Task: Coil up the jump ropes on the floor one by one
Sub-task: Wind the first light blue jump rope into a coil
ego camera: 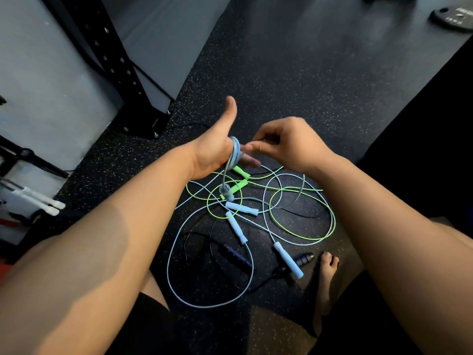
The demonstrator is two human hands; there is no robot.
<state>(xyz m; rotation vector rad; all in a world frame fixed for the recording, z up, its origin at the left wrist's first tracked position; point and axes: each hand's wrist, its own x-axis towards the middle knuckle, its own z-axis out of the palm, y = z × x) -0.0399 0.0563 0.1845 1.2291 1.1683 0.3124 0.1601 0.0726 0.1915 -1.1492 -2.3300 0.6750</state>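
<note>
Several jump ropes lie tangled on the dark speckled floor in front of me. My left hand [217,147] is held flat with the thumb up, and a pale blue rope [235,152] is wound in loops around its palm; one clear handle end [225,190] dangles below. My right hand [286,143] pinches the same rope just right of the loops, and the rope trails down to the floor [299,193]. Below lie a green rope [302,235] with green handles [239,185], light blue handles [236,226] and a black rope with dark ribbed handles [234,254].
A black steel rack post [128,80] is bolted to the floor at upper left, beside a grey wall panel. A weight plate [453,17] lies at top right. My bare foot [326,275] and knees frame the pile. White-tipped gear [38,201] sits at far left.
</note>
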